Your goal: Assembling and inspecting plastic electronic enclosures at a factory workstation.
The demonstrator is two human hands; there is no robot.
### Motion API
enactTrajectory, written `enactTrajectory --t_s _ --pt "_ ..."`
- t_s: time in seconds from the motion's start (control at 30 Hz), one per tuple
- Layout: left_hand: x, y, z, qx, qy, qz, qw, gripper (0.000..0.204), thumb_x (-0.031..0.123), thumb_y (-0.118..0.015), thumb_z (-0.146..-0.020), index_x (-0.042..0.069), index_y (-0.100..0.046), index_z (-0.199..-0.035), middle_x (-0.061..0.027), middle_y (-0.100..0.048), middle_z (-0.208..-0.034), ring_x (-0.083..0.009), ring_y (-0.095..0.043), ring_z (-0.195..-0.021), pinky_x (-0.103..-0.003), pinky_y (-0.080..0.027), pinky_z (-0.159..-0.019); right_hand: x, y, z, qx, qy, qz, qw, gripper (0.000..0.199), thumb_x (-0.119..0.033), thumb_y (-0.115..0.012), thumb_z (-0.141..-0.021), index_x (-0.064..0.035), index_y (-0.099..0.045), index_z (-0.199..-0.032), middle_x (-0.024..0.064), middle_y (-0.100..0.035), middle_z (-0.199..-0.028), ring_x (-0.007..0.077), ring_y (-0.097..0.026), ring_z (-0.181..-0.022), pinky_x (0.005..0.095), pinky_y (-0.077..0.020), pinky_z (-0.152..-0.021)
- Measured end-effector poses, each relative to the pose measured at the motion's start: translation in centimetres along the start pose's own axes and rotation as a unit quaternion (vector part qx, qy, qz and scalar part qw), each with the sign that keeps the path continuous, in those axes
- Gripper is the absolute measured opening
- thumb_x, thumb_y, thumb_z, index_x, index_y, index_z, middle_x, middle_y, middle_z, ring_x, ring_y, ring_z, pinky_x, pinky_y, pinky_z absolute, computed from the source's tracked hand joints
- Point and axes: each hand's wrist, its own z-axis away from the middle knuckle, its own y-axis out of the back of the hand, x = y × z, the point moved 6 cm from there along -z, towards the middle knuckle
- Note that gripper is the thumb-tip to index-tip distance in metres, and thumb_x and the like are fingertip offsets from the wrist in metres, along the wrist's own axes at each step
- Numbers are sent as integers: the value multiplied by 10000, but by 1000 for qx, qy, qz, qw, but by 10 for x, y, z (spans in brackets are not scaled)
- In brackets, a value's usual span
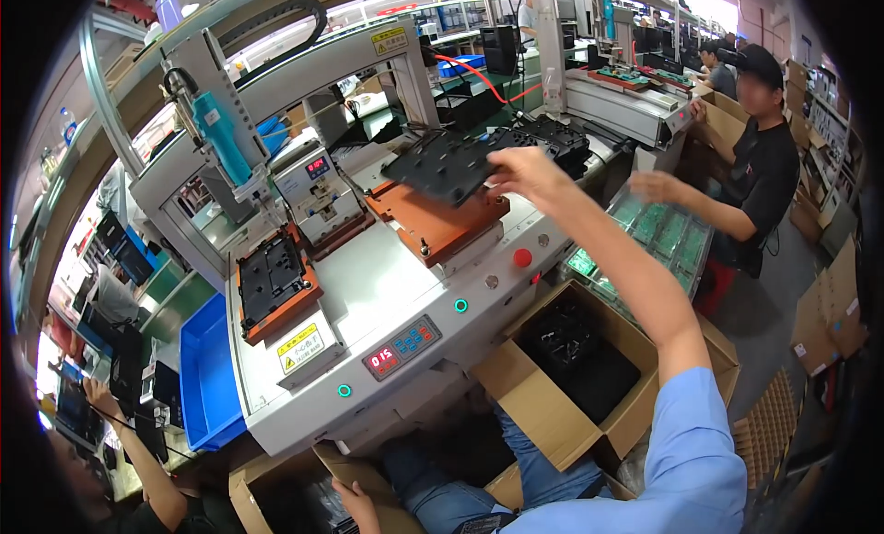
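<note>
My right hand (532, 177) pinches the near right edge of a black plastic panel (444, 169). The panel is tilted above the right orange fixture (433, 223), its upper face dotted with small raised posts. At the lower edge, my left hand (356, 508) has its fingers on the flap of an open cardboard box (376, 486), seemingly gripping it; part of the hand is cut off. Another black plastic part (273, 278) lies in the left orange fixture (308, 299) on the white bench machine (368, 299).
A teal screwdriver unit (221, 140) hangs over the machine's left side. More black parts (552, 140) are stacked behind the right fixture. A cardboard box (633, 431) holding black parts stands beside my legs. A blue bin (210, 368) is left; a co-worker (760, 156) stands right, beside green circuit boards (658, 230).
</note>
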Motion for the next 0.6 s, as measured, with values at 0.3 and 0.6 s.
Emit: enactTrajectory --t_s 0.3,0.6 --pt "-32 -3 -4 33 -24 36 999 448 101 -542 -902 43 -369 -1310 -243 -594 -1076 -407 -592 -968 -428 -468 -807 -50 194 -31 273 221 82 933 212 -236 -570 -912 -29 -546 -948 60 -591 -849 155 -623 -677 296 -534 -612" --pt "4 14 4 -19 27 4 999 503 193 -543 -939 7 -328 -1353 -316 -485 -1223 -464 -485 -1094 -442 -413 -917 6 275 -55 338 148 94 925 281 -221 -546 -932 22 -470 -1051 90 -556 -906 197 -636 -745 308 -538 -609"
